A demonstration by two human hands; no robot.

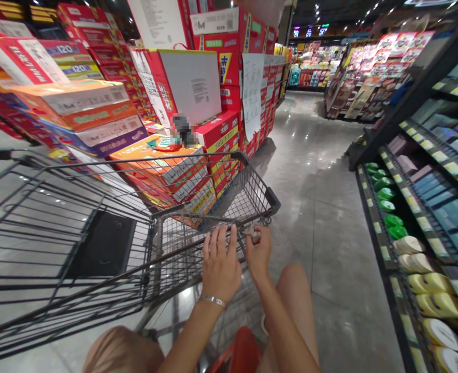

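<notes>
A dark wire shopping cart stands in front of me. My left hand, with a bracelet at the wrist, lies palm down at the near rim, its fingers stretched out and slightly spread. Just right of it, my right hand is closed around a small crumpled greyish-white wad, perhaps tissue or cloth. That wad is at the cart's rim near the front corner; whether it touches the bar I cannot tell. A dark flat panel shows through the wires on the left.
Stacked red and orange cartons rise beyond the cart, with a handwritten paper sheet on one stack. A shelf unit with green, yellow and white packs lines the right. The tiled aisle runs between them. A red object lies between my legs.
</notes>
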